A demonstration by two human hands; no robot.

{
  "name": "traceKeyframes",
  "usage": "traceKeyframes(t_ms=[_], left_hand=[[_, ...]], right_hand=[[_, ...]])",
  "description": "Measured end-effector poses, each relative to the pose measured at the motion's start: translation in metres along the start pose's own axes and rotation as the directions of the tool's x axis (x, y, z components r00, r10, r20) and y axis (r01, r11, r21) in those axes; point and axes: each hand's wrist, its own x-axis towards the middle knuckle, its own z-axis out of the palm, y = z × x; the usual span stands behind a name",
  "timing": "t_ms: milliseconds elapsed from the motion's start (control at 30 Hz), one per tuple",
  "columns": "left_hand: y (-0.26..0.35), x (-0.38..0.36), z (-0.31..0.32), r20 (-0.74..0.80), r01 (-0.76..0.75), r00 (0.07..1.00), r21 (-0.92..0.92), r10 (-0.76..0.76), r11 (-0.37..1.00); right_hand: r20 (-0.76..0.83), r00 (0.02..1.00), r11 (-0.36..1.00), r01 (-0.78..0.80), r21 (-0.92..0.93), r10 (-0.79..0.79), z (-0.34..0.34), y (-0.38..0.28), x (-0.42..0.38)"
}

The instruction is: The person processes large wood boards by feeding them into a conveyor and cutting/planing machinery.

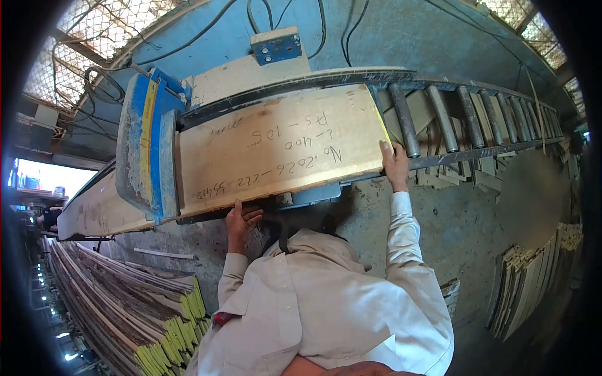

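A long wooden board (276, 144) with handwriting on its top face lies on the machine bed and runs left beneath the blue machine guard (141, 147). My right hand (396, 164) grips the board's near right corner, by the yellow-edged end, with its fingertips on top. Below the board's near edge, towards the guard, is my left hand (241, 222). Its fingers are apart and point right, with the thumb up at the edge. Nothing shows in its grasp.
A roller conveyor (439, 119) continues right from the board's end. Stacked boards with yellow-green ends (179, 332) lie at lower left. More timber (527, 282) stands at right. A blue control box (276, 47) sits behind the bed, below hanging cables.
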Motion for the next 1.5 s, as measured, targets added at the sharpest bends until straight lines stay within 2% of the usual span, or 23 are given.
traceKeyframes(t_ms=[67, 100, 133, 200, 333, 433, 567, 633, 733, 867, 933, 1033, 1167, 1400, 1467, 1500], left_hand=[[-0.005, 0.006, 0.002, -0.002, -0.143, 0.99, -0.116, 0.144, 0.983], [-0.009, 0.009, 0.005, -0.003, -0.145, 0.989, -0.121, 0.146, 0.982], [-0.014, 0.012, 0.007, -0.05, -0.187, 0.982, -0.129, 0.182, 0.974], [-0.014, 0.019, 0.01, -0.087, -0.231, 0.971, -0.132, 0.221, 0.964], [-0.008, 0.028, 0.02, -0.086, -0.239, 0.97, -0.186, 0.227, 0.953], [-0.002, 0.035, 0.014, -0.058, -0.242, 0.97, -0.165, 0.235, 0.956], [-0.006, 0.031, 0.018, -0.08, -0.212, 0.976, -0.154, 0.202, 0.965], [-0.01, 0.032, 0.023, -0.066, -0.203, 0.979, -0.163, 0.195, 0.965], [-0.019, 0.037, 0.027, -0.046, -0.214, 0.977, -0.203, 0.209, 0.956], [-0.017, 0.033, 0.026, 0.02, -0.224, 0.972, -0.241, 0.236, 0.944], [-0.02, 0.037, 0.027, 0.033, -0.225, 0.97, -0.238, 0.24, 0.945], [-0.018, 0.038, 0.025, 0.08, -0.227, 0.965, -0.233, 0.251, 0.946], [-0.013, 0.037, 0.025, 0.162, -0.216, 0.953, -0.233, 0.257, 0.948], [-0.009, 0.036, 0.028, 0.149, -0.179, 0.965, -0.228, 0.216, 0.957], [-0.01, 0.035, 0.027, 0.176, -0.187, 0.959, -0.188, 0.22, 0.964], [-0.009, 0.035, 0.027, 0.175, -0.186, 0.96, -0.191, 0.22, 0.964]], right_hand=[[-0.051, 0.998, 0.96, -0.042, -0.277, 0.029, 0.005, -0.027, -0.004], [-0.076, 0.995, 0.961, 0.039, -0.273, -0.062, 0.009, -0.023, -0.002], [-0.075, 0.995, 0.961, 0.04, -0.274, -0.063, 0.011, -0.018, -0.002], [-0.089, 0.996, 0.995, 0.02, -0.102, -0.029, 0.015, -0.01, 0.003], [-0.063, 0.998, 0.976, -0.036, -0.216, 0.022, 0.025, -0.001, 0.026], [-0.11, 0.994, 0.996, -0.008, -0.086, -0.002, 0.026, -0.004, 0.022], [-0.103, 0.994, 0.976, 0.004, -0.217, -0.027, 0.021, -0.012, 0.02], [-0.132, 0.985, 0.966, 0.078, -0.248, -0.113, 0.02, -0.006, 0.02], [-0.091, 0.995, 0.96, 0.016, -0.279, -0.043, 0.018, -0.005, 0.022], [-0.122, 0.991, 0.983, 0.032, -0.181, -0.055, 0.021, 0.012, 0.027], [-0.201, 0.966, 0.983, 0.141, -0.114, -0.162, 0.025, 0.018, 0.028], [-0.206, 0.969, 0.989, 0.118, -0.092, -0.135, 0.026, 0.025, 0.03], [-0.215, 0.959, 0.974, 0.151, -0.169, -0.186, 0.026, 0.021, 0.031], [-0.183, 0.969, 0.974, 0.131, -0.187, -0.165, 0.025, 0.022, 0.031], [-0.168, 0.957, 0.933, 0.174, -0.315, -0.236, 0.022, 0.019, 0.031], [-0.165, 0.957, 0.932, 0.177, -0.317, -0.239, 0.022, 0.017, 0.031]])
